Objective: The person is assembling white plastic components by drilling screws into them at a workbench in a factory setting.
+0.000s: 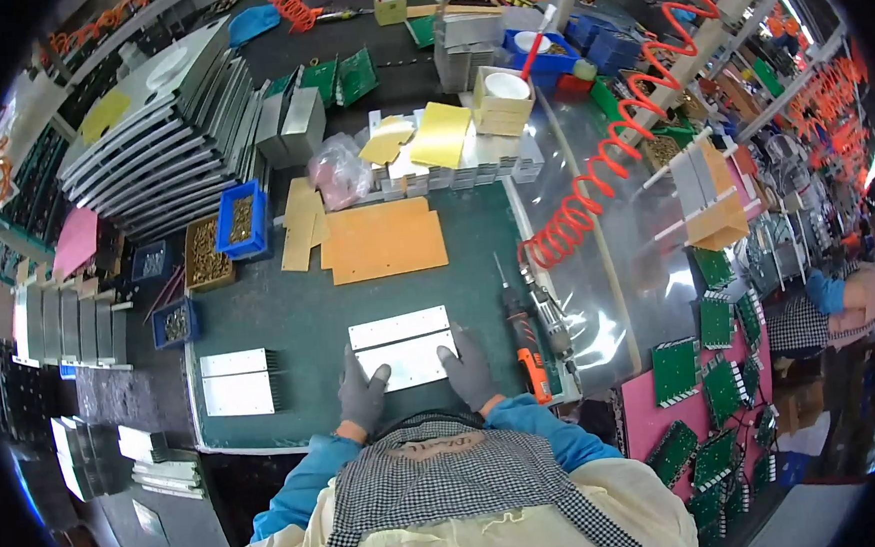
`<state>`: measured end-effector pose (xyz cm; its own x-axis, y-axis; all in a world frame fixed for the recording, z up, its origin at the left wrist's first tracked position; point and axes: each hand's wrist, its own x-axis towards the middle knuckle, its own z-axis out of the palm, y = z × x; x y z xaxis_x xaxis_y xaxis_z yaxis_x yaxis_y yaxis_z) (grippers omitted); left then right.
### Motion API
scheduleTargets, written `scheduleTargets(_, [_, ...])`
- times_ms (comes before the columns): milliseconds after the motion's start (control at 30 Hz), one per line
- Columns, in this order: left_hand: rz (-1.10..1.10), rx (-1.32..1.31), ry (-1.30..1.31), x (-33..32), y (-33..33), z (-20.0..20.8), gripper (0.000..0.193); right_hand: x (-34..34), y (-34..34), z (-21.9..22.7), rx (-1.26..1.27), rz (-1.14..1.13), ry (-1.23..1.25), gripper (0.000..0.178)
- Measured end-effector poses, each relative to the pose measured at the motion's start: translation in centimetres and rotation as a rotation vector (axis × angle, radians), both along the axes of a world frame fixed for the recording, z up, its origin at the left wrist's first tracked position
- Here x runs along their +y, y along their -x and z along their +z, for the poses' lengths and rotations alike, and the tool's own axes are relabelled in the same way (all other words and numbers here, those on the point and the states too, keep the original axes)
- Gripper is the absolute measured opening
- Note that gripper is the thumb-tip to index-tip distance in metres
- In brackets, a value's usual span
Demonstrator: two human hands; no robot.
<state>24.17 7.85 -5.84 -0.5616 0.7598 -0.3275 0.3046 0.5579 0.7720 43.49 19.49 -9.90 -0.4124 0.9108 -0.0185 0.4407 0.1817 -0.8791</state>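
Observation:
An aluminium heat sink (pixel 401 359) lies flat face up on the green mat, a dark groove crossing it. My left hand (pixel 364 390), in a grey glove, grips its left end with the thumb on top. My right hand (pixel 469 369), gloved alike, holds the right end, thumb over the edge. The fingertips are hidden beneath or behind the piece. To the left rests a second heat sink (pixel 238 383), with fins showing along its right side. An orange and black electric screwdriver (pixel 526 343) lies close to my right hand, beside a metal air screwdriver (pixel 553 325).
Orange sheets (pixel 385 241) lie at the mat's far side. Screws fill a blue bin (pixel 242 221) at the left, near stacked metal panels (pixel 164 140). A red coiled hose (pixel 579 205) hangs at the right. Green circuit boards (pixel 675 371) lie on a pink surface.

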Motion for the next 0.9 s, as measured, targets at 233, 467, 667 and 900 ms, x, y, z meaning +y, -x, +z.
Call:
scheduleTargets(233, [-0.039,0.047,-0.065,0.3,0.2,-0.9,0.088,0.3,0.3,2.0,-0.034,0.003,-0.097,0.049])
scheduleTargets(467, [0.041,-0.026,-0.034,1.4,0.1,-0.2,0.079,1.2,1.1,2.8,0.094,-0.021,0.112,0.047])
scheduleTargets(667, [0.036,-0.033,-0.021,0.6,0.1,-1.2,0.08,0.5,0.7,2.0,0.126,0.003,0.062,0.046])
scheduleTargets(900, [0.036,-0.003,0.002,0.6,-0.3,-0.2,0.08,0.0,0.7,2.7,0.131,-0.033,0.135,0.046])
